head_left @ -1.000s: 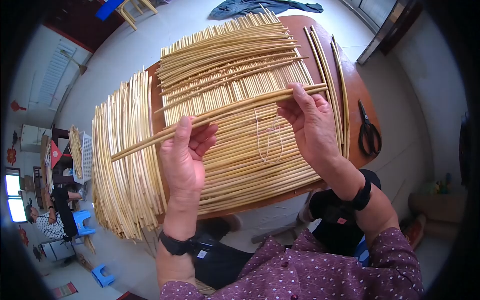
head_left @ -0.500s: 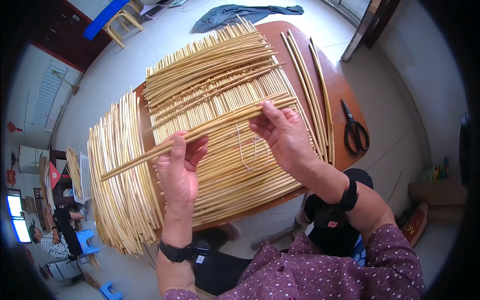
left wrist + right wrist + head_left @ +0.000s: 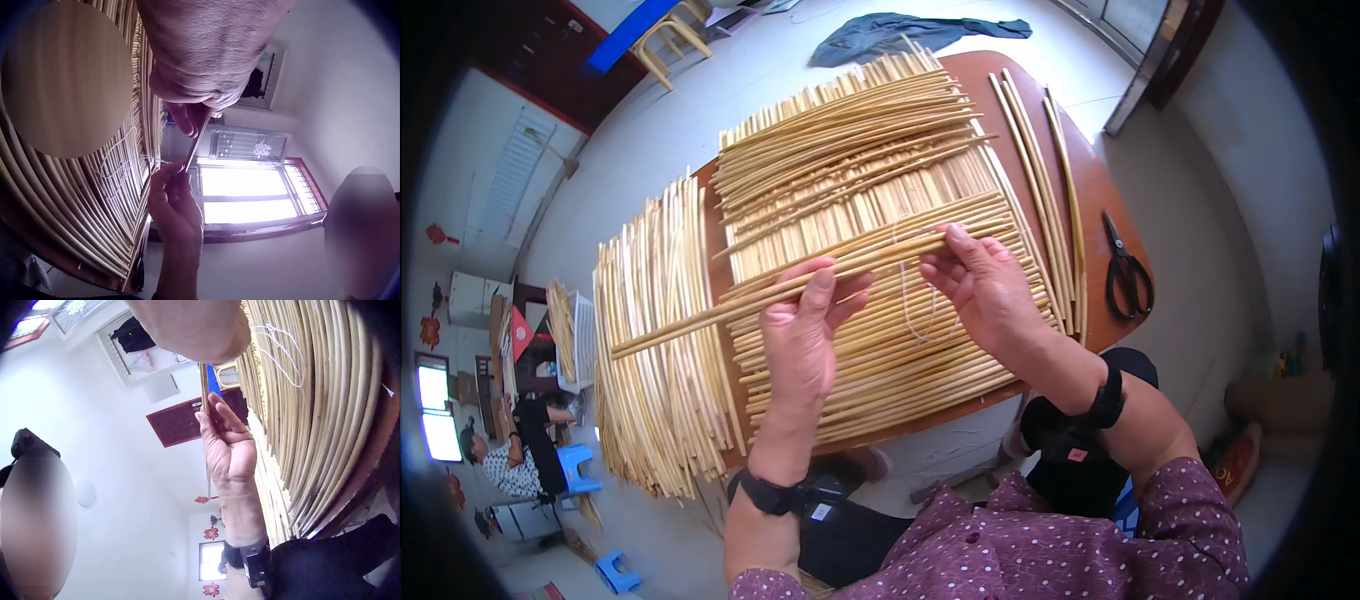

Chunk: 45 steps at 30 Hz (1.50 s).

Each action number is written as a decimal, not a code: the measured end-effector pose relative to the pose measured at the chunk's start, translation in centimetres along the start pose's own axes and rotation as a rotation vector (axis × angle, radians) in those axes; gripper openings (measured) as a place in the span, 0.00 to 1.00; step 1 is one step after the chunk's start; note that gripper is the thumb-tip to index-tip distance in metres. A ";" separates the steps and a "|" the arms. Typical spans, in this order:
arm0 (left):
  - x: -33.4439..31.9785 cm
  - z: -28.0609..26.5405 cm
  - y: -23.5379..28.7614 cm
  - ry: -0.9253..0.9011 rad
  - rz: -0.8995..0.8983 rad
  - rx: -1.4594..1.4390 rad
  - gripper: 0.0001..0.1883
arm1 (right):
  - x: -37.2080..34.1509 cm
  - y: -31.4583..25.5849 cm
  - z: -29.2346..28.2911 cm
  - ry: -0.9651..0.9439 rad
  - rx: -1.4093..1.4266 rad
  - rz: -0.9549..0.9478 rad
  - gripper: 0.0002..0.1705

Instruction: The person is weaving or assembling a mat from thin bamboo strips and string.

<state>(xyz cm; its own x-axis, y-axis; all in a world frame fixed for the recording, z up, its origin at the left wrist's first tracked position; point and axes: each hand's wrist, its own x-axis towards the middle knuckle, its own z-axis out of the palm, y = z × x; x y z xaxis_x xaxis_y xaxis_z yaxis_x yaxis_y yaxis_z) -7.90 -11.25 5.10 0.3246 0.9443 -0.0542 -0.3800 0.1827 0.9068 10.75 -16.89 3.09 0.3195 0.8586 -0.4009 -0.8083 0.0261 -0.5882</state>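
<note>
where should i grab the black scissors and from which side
Likely best by the looped handles, coming from the person's side of the table. The scissors lie with loops toward the person and blades pointing away, which should keep fingers off the cutting end. The right hand looks nearer, but it holds sticks and would probably need freeing first.

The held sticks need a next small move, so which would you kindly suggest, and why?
Probably shift the held sticks to the right, toward lining up with the row: the left hand and right hand hold them roughly parallel to it, but in the head view their left ends reach past it, across the pile.
</note>
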 end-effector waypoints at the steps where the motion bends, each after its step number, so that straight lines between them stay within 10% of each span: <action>1: 0.0 0.0 0.0 -0.005 0.009 0.026 0.12 | 0.1 0.1 -0.1 -0.012 0.003 0.013 0.11; 45: 0.3 -0.7 0.8 -0.024 -0.009 -0.034 0.12 | -1.1 1.3 0.2 -0.080 0.100 0.091 0.08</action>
<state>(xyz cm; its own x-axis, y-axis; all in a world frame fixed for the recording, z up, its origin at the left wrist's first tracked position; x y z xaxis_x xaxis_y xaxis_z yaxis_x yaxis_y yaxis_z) -8.67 -10.68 5.51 0.3484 0.9359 -0.0519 -0.4064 0.2008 0.8914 9.27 -17.66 2.94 0.2053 0.8979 -0.3894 -0.8787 -0.0062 -0.4774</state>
